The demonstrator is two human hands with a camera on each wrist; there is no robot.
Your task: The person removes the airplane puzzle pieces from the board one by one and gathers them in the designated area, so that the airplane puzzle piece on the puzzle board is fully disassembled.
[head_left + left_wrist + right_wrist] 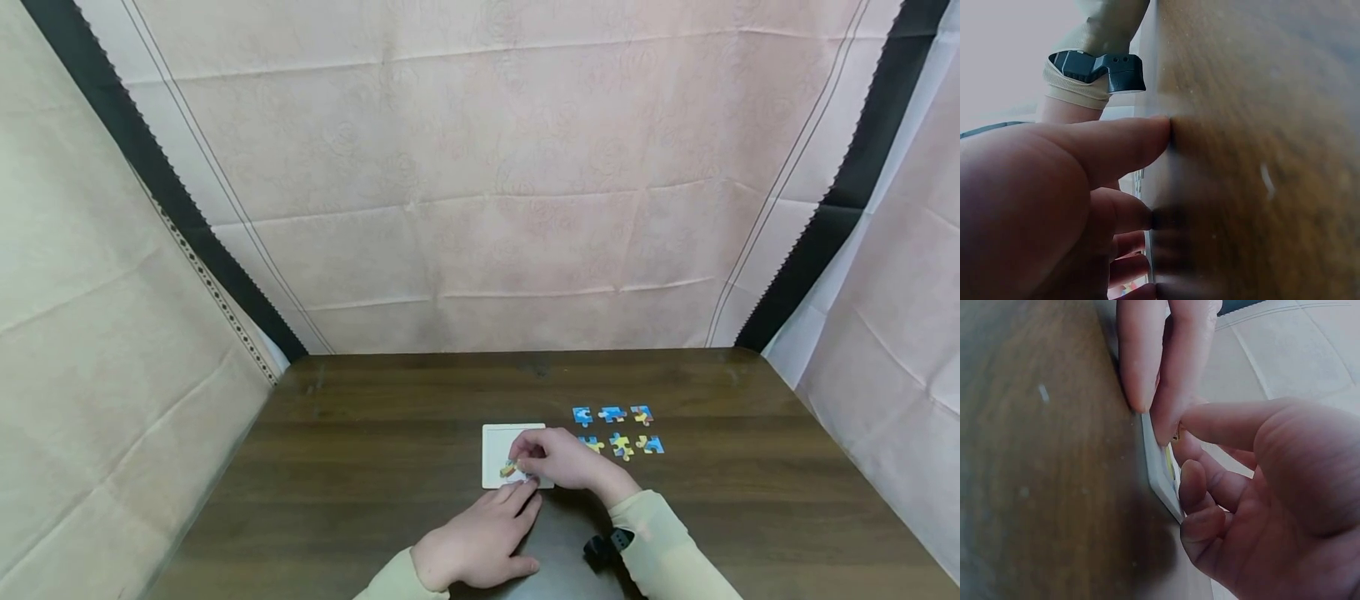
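A white square puzzle tray point(498, 445) lies on the table, with yellowish puzzle bits on its lower part. Over it, my right hand point(567, 460) pinches a small puzzle piece point(1177, 433) between thumb and curled fingers; little more than a yellow edge shows in the right wrist view. My left hand point(483, 537) lies palm down in front of the tray, fingers extended, their tips touching its near edge. In the left wrist view the left thumb point(1125, 147) rests on the wood. The hands hide part of the tray's interior.
Several loose blue and yellow puzzle pieces point(612, 414) lie in two rows right of the tray. The brown wooden table point(360, 433) ends at pale fabric walls point(480, 200). A black camera point(597, 552) sits on the right wrist.
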